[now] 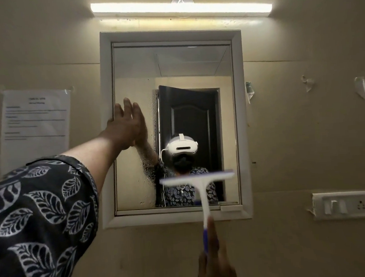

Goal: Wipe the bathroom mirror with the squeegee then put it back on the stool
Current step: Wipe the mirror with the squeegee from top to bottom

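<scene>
The framed bathroom mirror [172, 63] hangs on the wall straight ahead, with water drops down its left-middle part. My left hand [126, 125] lies flat and open against the mirror's left edge, fingers up. My right hand [216, 263], at the bottom of the view, is closed around the blue grip of the white squeegee [202, 189]. The squeegee's blade is level across the lower right of the glass and looks blurred. The stool is out of view.
A tube light [181, 7] runs above the mirror. A taped paper notice [35, 125] hangs to the left, and a switch and socket plate [344, 205] sits low on the right wall. The mirror reflects a dark door and a person with a headset.
</scene>
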`<control>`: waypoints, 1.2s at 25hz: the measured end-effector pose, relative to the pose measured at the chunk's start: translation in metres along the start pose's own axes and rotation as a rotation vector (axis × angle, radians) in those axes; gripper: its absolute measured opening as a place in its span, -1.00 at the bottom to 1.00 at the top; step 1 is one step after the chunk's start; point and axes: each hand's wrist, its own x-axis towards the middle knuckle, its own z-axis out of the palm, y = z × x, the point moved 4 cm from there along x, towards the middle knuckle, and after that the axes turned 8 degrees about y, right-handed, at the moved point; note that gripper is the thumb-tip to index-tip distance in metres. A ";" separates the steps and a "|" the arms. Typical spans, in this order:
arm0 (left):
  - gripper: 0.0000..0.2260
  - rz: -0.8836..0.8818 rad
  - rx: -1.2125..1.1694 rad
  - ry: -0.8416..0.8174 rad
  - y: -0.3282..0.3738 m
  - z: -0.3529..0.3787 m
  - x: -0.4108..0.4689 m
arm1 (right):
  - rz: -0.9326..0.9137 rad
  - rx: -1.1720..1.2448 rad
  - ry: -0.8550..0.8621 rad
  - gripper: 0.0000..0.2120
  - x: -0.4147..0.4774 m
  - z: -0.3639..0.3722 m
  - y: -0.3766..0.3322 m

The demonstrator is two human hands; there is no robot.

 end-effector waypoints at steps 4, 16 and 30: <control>-0.10 0.035 0.028 -0.035 0.003 0.004 0.001 | -0.213 -0.011 0.109 -0.29 0.115 -0.011 -0.095; -0.07 0.045 0.008 0.016 -0.003 0.015 0.008 | -0.129 -0.095 -0.154 0.09 0.240 0.007 -0.152; -0.06 0.019 -0.044 -0.004 -0.002 0.011 0.005 | -0.095 -0.066 -0.188 0.03 0.106 0.029 -0.079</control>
